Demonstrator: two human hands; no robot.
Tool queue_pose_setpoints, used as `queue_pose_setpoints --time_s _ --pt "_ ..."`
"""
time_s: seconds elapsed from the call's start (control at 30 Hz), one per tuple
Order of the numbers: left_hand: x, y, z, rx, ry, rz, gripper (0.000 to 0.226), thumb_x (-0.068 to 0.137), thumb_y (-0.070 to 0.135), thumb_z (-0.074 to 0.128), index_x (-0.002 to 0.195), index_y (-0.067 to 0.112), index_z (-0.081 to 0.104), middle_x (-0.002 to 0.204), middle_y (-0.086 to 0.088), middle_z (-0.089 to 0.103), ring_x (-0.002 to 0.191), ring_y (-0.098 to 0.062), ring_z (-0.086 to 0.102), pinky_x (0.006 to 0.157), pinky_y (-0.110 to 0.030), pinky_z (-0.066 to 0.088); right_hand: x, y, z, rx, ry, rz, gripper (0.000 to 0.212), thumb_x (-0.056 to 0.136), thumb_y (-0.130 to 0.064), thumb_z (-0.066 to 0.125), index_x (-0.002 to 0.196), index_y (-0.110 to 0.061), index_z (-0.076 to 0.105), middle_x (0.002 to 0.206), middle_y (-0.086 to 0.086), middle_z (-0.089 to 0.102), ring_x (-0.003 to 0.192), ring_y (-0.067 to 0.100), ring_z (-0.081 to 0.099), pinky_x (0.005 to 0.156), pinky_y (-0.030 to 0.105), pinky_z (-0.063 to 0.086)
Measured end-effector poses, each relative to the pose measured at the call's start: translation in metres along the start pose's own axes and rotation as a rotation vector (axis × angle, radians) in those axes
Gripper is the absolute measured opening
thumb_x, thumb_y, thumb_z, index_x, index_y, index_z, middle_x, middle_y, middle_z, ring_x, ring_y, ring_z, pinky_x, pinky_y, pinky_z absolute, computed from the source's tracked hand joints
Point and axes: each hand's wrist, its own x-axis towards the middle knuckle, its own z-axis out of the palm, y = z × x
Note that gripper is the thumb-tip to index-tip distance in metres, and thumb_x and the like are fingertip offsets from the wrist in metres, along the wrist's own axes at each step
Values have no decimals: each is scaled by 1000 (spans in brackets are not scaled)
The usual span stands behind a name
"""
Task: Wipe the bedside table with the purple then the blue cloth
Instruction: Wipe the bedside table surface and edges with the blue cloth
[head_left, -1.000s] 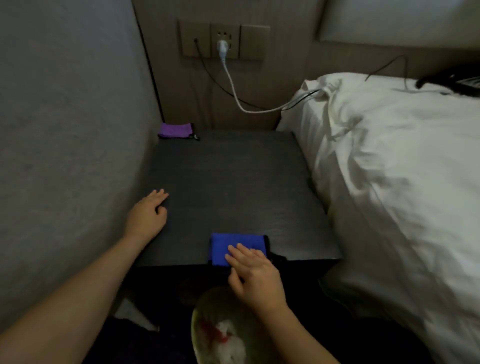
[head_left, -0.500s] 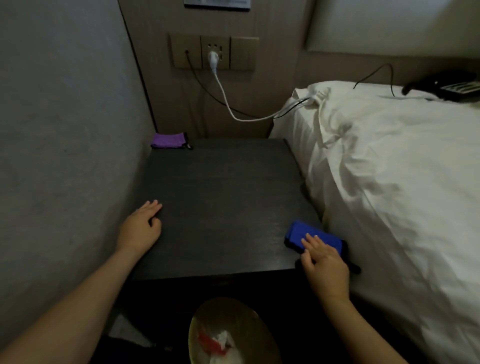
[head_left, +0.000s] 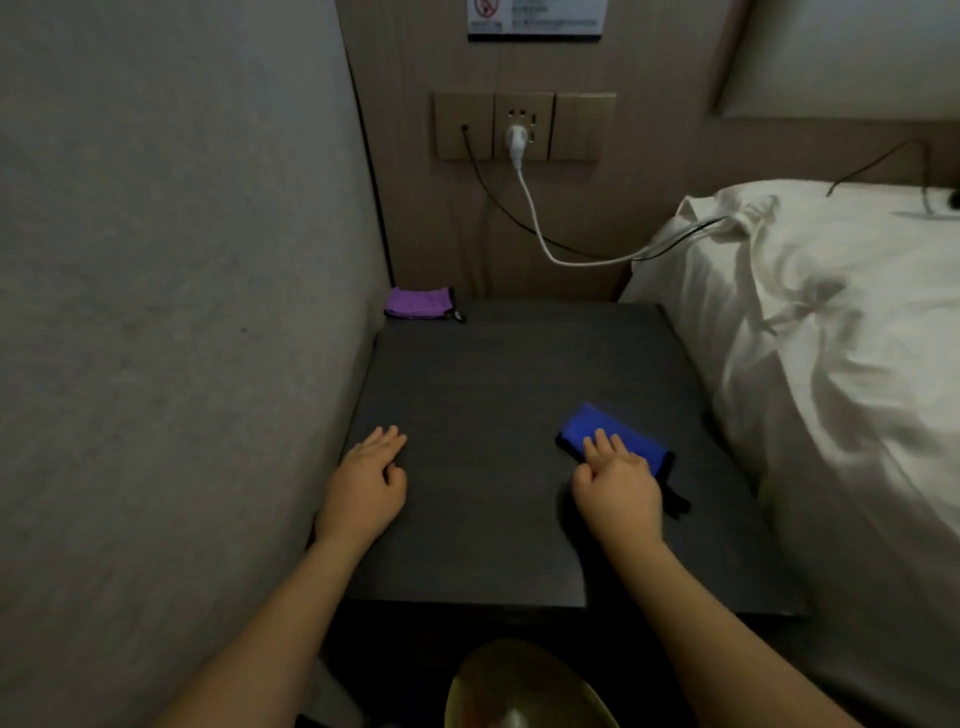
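Head view showed the right hand (head_left: 618, 486) spread flat, pressing the blue cloth (head_left: 605, 431) onto the tabletop (head_left: 493, 374), the left hand (head_left: 366, 483) flat and empty, the purple cloth (head_left: 418, 302) far beyond it.

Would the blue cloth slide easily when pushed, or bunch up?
The blue cloth is folded flat under the right hand, so it probably slides as one pad on the smooth dark table. Lifted by an edge, it would likely droop and unfold.
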Motion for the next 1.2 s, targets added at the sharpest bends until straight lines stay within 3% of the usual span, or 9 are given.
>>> queue_pose_setpoints --time_s 0.23,0.4,0.47,0.57,0.6,0.67,0.73,0.83,1.2 --pt "1 -1 -1 4 -5 11 45 82 3 47 127 10 53 140 -4 49 136 -16 38 114 -28 25 -3 -81 19 -2 -136 -351 58 86 -28 29 142 -12 36 154 5 27 143 18 22 115 32 19" --pt "-2 5 -7 25 -41 6 45 83 4 45 127 7 53 140 -8 49 135 -18 39 113 -28 25 -23 -66 15 45 -242 -560 60 83 -25 31 142 -18 37 154 -1 27 144 14 19 118 30 11" --pt "-8 18 -12 106 -14 65 47 79 11 38 121 6 58 131 -11 58 126 -22 51 108 -33 36 -25 -49 7 42 -282 -607 60 82 -22 34 141 -19 38 154 -2 28 144 13 19 118 30 11" --pt "-24 52 -10 294 -107 349 53 65 25 35 102 11 70 110 -4 72 103 -20 67 84 -40 55 -30 -33 -2 32 -173 -619 57 72 -22 37 124 -15 60 135 4 56 129 19 48 109 35 35" --pt "-31 64 -6 335 -136 430 53 64 28 35 101 14 71 108 -1 72 103 -16 67 82 -37 55 -32 -29 -7 45 -151 -568 54 68 -25 36 110 -16 70 119 2 68 114 18 62 97 33 48" --pt "-43 88 3 372 -216 470 55 68 32 33 108 18 68 116 2 69 112 -12 62 92 -30 51 -38 -21 -18 47 -80 -491 50 66 -28 36 95 -20 75 102 -3 75 96 13 71 80 26 55" --pt "-50 100 13 366 -307 421 58 83 31 27 134 12 43 145 -6 43 136 -15 37 113 -29 28 -43 -15 -21 39 -107 -479 47 76 -21 42 117 -17 66 127 0 63 119 14 58 99 25 45" --pt "-54 102 19 382 -423 344 61 93 35 29 146 10 9 158 -7 7 146 -18 4 117 -29 -1 -46 -12 -21 -8 -228 -474 55 89 -20 42 142 -17 35 153 -3 29 143 9 23 115 22 19" --pt "0 73 15 342 -398 318 59 95 33 28 146 14 7 158 -2 5 146 -14 1 117 -27 -1 12 -59 -15 -69 -327 -442 55 92 -26 39 145 -14 28 156 -2 19 144 10 16 117 29 21"
